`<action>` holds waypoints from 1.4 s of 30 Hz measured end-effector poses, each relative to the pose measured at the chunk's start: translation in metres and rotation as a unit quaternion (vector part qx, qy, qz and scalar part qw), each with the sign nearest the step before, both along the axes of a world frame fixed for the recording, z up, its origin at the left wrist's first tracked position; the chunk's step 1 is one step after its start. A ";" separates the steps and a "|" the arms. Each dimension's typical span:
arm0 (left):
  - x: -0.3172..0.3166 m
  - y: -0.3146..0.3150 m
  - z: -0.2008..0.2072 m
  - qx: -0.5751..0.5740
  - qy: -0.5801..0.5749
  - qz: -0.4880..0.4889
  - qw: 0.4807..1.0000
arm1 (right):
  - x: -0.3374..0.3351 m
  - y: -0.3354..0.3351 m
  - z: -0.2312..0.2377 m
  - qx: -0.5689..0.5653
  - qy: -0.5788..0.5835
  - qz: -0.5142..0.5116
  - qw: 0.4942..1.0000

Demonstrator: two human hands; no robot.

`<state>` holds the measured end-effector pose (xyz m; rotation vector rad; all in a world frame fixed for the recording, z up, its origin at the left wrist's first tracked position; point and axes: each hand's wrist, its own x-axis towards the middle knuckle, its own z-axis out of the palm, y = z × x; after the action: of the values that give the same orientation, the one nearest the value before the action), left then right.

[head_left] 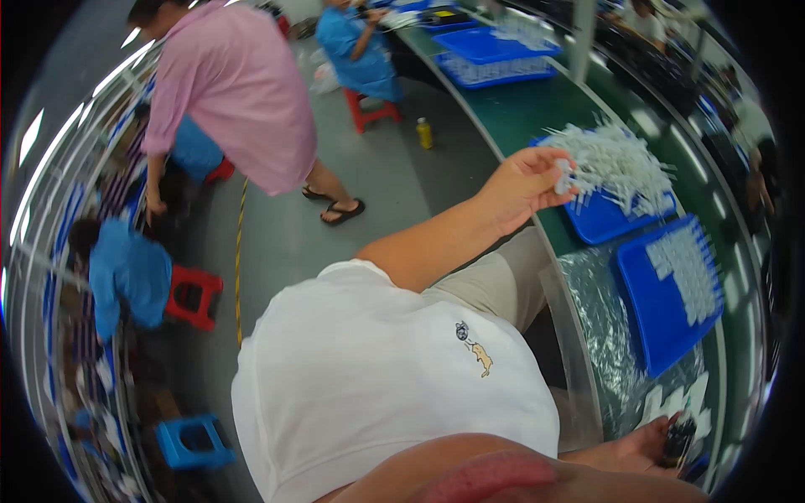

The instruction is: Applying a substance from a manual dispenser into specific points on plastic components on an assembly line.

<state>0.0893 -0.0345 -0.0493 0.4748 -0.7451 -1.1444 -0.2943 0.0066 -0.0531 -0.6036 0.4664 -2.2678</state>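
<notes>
My left hand [530, 186] pinches a small translucent white plastic piece [565, 174] at the near edge of a heap of thin white plastic parts [616, 163]. The heap lies on a blue tray [597, 220]. Low at the right, my right hand [644, 448] is closed around a black object [679, 438] whose kind I cannot make out. White flat pieces [693, 398] lie next to that hand. Between my hands is a second blue tray [644, 331], with clear parts [688, 272] set out in close rows.
Clear plastic sheeting [591, 289] covers part of the green bench [511, 113]. Farther along stand more blue trays [495, 44]. A person in pink [239, 92] stands in the aisle; others in blue sit on red stools [194, 298]. A blue stool [194, 442] and yellow bottle [424, 134] stand on the floor.
</notes>
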 end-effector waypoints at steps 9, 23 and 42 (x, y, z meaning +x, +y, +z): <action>0.024 0.111 -0.008 -0.020 -0.016 -0.038 0.999 | 0.027 -0.019 -0.018 -0.045 0.096 0.146 0.984; 0.045 0.200 -0.011 0.012 -0.063 0.097 0.993 | 0.066 -0.048 -0.045 -0.064 0.108 0.294 0.947; 0.012 0.151 -0.030 -0.041 0.038 0.104 0.993 | 0.063 -0.072 -0.042 -0.040 0.142 0.324 0.934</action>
<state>0.1016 0.1166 -0.0788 0.4266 -0.6585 -0.9293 -0.2314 -0.0657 -0.0953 -0.9733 0.2554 -1.5803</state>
